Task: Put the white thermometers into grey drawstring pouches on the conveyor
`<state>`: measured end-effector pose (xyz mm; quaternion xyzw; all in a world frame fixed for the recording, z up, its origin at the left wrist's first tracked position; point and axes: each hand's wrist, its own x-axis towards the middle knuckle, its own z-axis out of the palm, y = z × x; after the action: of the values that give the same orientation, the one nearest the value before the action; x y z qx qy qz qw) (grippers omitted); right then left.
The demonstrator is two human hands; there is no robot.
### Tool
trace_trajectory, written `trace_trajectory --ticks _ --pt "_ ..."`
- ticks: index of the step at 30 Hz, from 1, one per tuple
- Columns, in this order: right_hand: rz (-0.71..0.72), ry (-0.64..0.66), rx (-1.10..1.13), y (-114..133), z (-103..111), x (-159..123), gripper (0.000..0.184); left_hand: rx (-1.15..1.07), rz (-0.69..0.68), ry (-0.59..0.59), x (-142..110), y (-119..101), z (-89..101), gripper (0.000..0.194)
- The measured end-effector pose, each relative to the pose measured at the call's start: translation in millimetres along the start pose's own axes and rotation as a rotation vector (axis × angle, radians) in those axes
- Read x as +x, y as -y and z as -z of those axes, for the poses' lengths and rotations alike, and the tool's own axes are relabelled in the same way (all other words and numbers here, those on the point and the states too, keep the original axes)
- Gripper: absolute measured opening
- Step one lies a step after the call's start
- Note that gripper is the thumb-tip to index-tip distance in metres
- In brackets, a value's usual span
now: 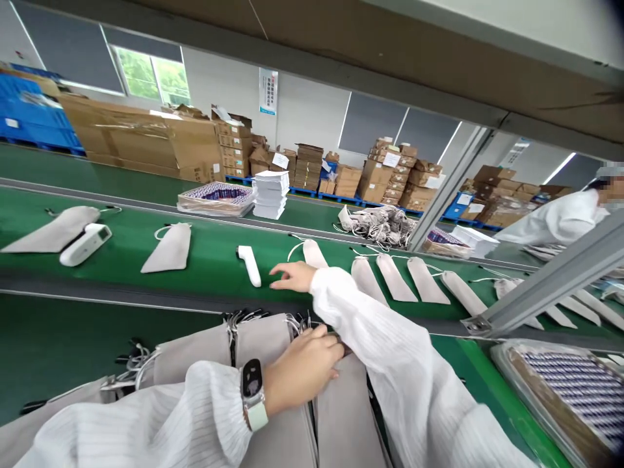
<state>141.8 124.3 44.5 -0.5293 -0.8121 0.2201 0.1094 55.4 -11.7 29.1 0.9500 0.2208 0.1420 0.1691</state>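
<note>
My left hand point(305, 365), with a watch on its wrist, rests on piled light-grey drawstring pouches point(344, 396). Its fingers curl over a pouch's top edge near the cords; the fingertips are partly hidden. My right hand point(294, 277) reaches over the green conveyor belt point(214, 273), fingers apart and holding nothing. Just left of its fingertips lies a white handheld device with a black end point(249, 265), shaped like a forehead thermometer. Behind the hand a single pouch point(314, 252) lies on the belt. Farther left are another white device point(86, 244) and a pouch point(168, 248).
More pouches point(397, 278) lie along the belt to the right, behind a metal post point(448, 188). A tray of small patterned packs point(575, 390) stands at right. Across the belt are a paper stack point(270, 194) and a pouch heap point(377, 223). A co-worker's white sleeve point(550, 218) shows far right.
</note>
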Motion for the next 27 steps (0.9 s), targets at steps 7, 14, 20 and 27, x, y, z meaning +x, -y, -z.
trace_trajectory --ticks 7,14,20,27 --pt "-0.210 -0.125 0.341 28 -35 74 0.072 -0.017 -0.045 -0.031 -5 1 -2.4 0.029" --pt "-0.175 -0.056 0.781 -39 -9 -1 0.055 -0.090 0.139 -0.163 2 10 -1.2 0.008" --pt "0.162 -0.290 1.311 -51 39 -81 0.069 -0.271 0.298 -0.286 4 20 13.6 0.010" --pt "0.233 -0.202 1.391 -33 46 -100 0.067 -0.266 0.297 -0.341 3 20 12.5 0.018"
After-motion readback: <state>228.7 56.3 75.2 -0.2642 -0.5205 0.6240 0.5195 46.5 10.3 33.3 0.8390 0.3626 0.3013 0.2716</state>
